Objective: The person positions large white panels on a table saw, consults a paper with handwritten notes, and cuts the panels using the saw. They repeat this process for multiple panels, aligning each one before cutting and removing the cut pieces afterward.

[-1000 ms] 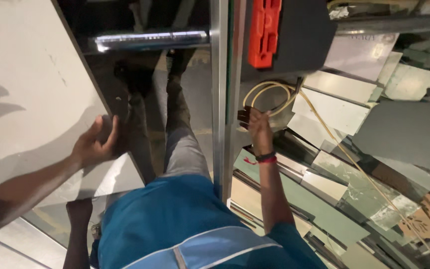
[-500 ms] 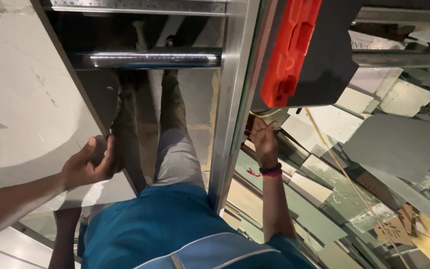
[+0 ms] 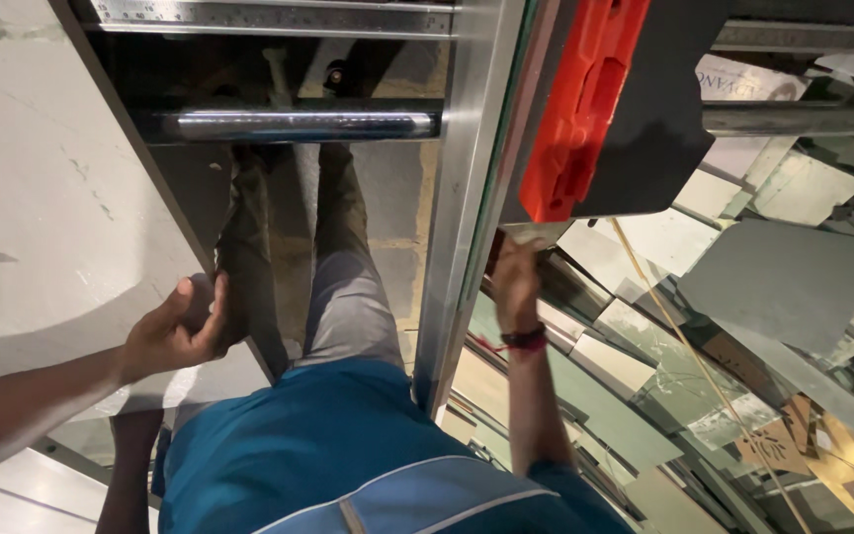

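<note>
Tile slab (image 3: 42,188), pale, smooth and faintly veined, now fills more of the left side than before. Your left hand (image 3: 175,331) curls on its lower edge. Your right hand (image 3: 516,282) grips under the red, ribbed cutter handle (image 3: 580,109), beside the metal rail (image 3: 467,188); what it holds is hidden.

Dim, warm indoor light with a bright glare streak on the metal bar (image 3: 303,125), soft shadows across the pale slab (image 3: 42,198), dark recess above, mild wide-angle stretching at the edges.
</note>
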